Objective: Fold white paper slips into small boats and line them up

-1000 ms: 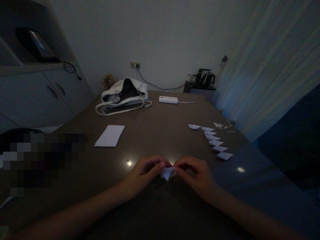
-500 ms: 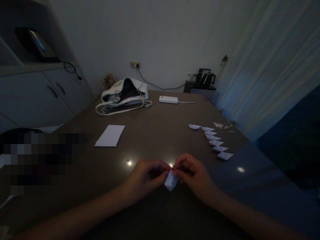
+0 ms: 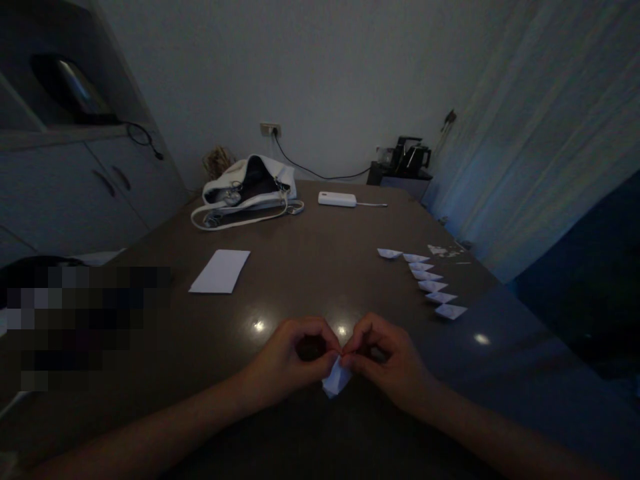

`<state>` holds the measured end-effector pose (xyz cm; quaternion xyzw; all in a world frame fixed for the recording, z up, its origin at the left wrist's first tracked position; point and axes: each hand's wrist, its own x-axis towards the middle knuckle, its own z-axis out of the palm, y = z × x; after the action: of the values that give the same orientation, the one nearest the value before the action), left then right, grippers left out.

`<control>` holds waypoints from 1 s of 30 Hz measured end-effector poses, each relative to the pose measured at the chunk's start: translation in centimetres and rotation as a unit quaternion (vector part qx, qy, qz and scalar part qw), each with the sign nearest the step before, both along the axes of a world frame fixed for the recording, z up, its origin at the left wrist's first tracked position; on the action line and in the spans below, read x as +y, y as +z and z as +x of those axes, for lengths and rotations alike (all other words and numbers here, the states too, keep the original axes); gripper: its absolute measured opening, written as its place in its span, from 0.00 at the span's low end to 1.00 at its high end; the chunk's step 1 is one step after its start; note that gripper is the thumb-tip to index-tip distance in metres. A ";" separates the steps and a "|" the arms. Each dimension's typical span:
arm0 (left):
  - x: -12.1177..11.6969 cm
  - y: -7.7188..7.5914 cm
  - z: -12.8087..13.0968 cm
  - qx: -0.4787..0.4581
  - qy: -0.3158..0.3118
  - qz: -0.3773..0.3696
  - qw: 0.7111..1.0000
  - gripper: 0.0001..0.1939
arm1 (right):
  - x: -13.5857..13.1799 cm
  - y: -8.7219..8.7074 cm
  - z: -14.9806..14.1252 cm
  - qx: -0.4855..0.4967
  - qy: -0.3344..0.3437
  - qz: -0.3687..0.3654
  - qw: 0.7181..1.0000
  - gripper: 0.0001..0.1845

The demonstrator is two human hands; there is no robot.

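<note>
Between my two hands, above the near part of the table, is a small folded piece of white paper (image 3: 337, 380). My left hand (image 3: 295, 353) pinches its upper tip from the left, thumb against forefinger. From the right, my right hand (image 3: 387, 353) pinches the same tip, and the fingertips of both hands nearly meet there. The paper's wider end hangs down below the fingers; its top is hidden by them. To the right stand several folded paper boats (image 3: 433, 286) in a slanting row.
A stack of white paper (image 3: 220, 272) lies on the table (image 3: 310, 267) at left. Farther back are a white handbag (image 3: 250, 187) and a white power bank (image 3: 337, 199) with a short cable. Paper scraps (image 3: 443, 251) lie near the right edge.
Both hands have come slightly lower and nearer with the folded paper. Its hanging end has shifted down and a little left. The other things on the table have stayed in place.
</note>
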<state>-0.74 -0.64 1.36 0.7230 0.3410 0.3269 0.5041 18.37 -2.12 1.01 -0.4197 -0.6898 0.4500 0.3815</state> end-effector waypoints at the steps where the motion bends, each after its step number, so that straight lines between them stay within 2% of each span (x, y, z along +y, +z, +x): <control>1: 0.0 -0.1 0.0 -0.007 -0.003 -0.016 1.000 0.04 | -0.1 0.1 0.0 -0.003 0.000 0.003 1.000 0.11; 4: 0.1 -0.4 -0.1 -0.028 -0.018 -0.062 0.998 0.05 | -0.3 0.2 -0.1 -0.008 0.002 0.007 1.000 0.10; 9: 0.2 -0.4 -0.1 -0.041 -0.032 -0.079 0.996 0.08 | -0.4 0.2 -0.1 -0.009 -0.004 -0.005 1.000 0.11; 13: 0.6 -0.3 -0.1 -0.049 -0.039 -0.124 0.990 0.11 | -0.2 0.2 0.1 -0.010 -0.011 -0.001 1.000 0.10; 17: 0.9 -0.2 -0.1 -0.050 -0.017 -0.151 0.987 0.15 | 0.2 0.1 0.3 -0.009 -0.038 0.032 0.999 0.09; 20: 0.8 -0.3 -0.1 -0.054 -0.026 -0.177 0.982 0.17 | 0.5 -0.1 0.4 0.001 -0.060 0.056 0.997 0.10; 26: 0.5 -0.5 0.0 -0.064 -0.014 -0.153 0.986 0.17 | 0.7 -0.5 0.4 0.031 -0.065 0.025 0.997 0.09; 30: 0.5 -0.7 0.1 -0.096 -0.007 -0.147 0.984 0.17 | 0.8 -0.5 0.5 0.039 -0.064 0.039 0.996 0.05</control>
<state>-0.67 -0.13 0.68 0.6087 0.3302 0.3379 0.6374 18.88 -1.28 0.56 -0.4303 -0.6630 0.4131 0.4524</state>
